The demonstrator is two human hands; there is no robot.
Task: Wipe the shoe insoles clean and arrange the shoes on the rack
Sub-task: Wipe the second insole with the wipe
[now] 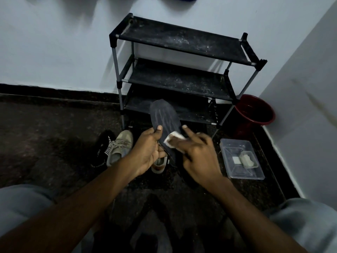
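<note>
a: eyes on the insole [165,117], the dark one, held up in the air in front of the rack [182,39], well off the floor. its long axis runs almost straight away from the person, toe end up toward the lowest shelf, heel end down between the hands.

b: and the holds?

a: the left grip [147,152] is curled round the heel half, thumb flat on the top face at the left edge. the right grip [198,157] has a white wipe [173,138] pinched between thumb and forefinger, as far as the blur lets me read it. the wipe touches the insole at its right edge, about mid-length.

b: so where does the stroke go?

a: my call: up the long axis. the toe half lies away from the wipe, toward the rack, and it shows pale streaks. the right grip is nearer that stretch, and the left is the anchor at the heel.

b: risk?

a: the toe end is unsupported, so a hard push could bend it or twist it out of the left grip.

b: and around them?

a: a beige sneaker [121,145] and a black shoe [103,150] lie side by side on the floor to the left, with another shoe [159,164] just under the hands. there's a clear tray [240,159] on the floor to the right and a red bucket [255,114] beside the rack's right leg. every shoe i can see is on the floor, so the arranging is yet to come.
</note>
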